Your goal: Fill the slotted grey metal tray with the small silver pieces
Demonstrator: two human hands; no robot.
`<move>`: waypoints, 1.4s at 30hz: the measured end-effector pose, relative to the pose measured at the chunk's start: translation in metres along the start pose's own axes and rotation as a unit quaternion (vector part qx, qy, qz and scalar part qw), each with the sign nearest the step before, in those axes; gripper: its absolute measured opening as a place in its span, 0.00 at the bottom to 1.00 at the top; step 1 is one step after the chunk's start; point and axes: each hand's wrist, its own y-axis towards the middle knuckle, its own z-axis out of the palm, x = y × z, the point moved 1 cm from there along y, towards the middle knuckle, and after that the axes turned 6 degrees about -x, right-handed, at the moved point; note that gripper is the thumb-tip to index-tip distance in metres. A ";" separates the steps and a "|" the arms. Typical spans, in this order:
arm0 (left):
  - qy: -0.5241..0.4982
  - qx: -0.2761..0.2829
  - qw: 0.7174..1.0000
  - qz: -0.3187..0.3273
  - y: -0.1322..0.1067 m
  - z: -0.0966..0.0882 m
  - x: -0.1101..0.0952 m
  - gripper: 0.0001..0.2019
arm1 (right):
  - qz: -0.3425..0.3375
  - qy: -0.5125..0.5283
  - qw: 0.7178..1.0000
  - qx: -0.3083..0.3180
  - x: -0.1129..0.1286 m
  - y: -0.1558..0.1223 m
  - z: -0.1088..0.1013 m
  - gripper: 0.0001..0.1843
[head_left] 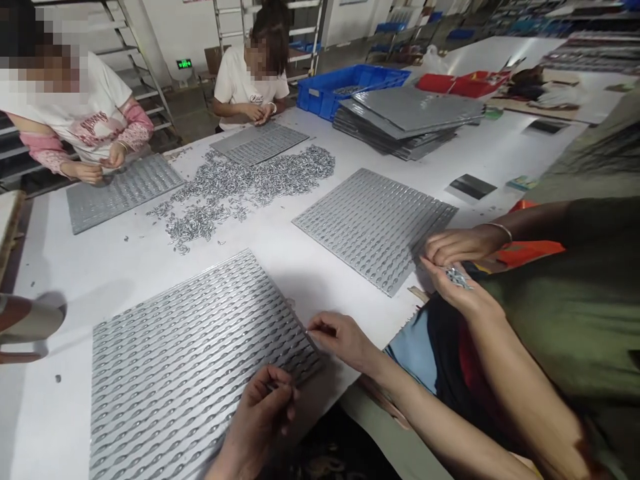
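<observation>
Since reach likely matters, board (pixel 195 347) lies flat, eight o'clock. Right hand's (pixel 345 340) fingertips pressed together by its edge; left hand (pixel 265 407) curled, pinch unclear.

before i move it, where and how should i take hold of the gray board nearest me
Probably by the left edge and right edge, coming in from both sides and lifting level: the board is thin, lies flat on the table, and rows of small oval shapes cover its top.

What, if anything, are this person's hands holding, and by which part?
It cannot be told: the right hand pinches at the edge of the gray dimpled sheet; the left hand is curled, palm hidden.
</observation>
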 end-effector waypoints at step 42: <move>0.035 -0.007 0.999 0.033 0.009 0.008 0.011 0.22 | -0.001 -0.106 0.994 -0.007 0.013 -0.025 0.011 0.10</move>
